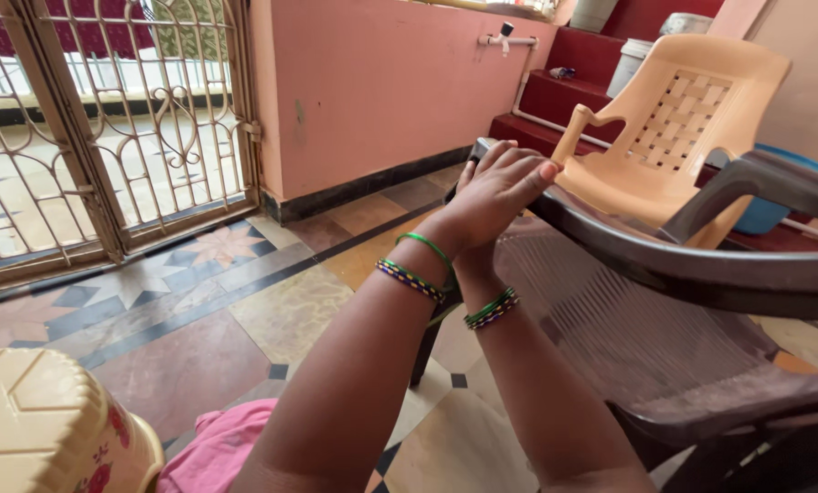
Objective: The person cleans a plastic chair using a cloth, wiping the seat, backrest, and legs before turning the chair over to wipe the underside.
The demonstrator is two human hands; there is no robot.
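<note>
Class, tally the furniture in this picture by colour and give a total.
Brown plastic chair, under both hands (left hand on top): 1
Peach plastic chair: 1
Cream plastic stool: 1
Total: 3

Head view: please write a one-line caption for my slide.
Both hands, left hand over the right, rest on a dark brown plastic chair; a beige chair stands behind.
</note>
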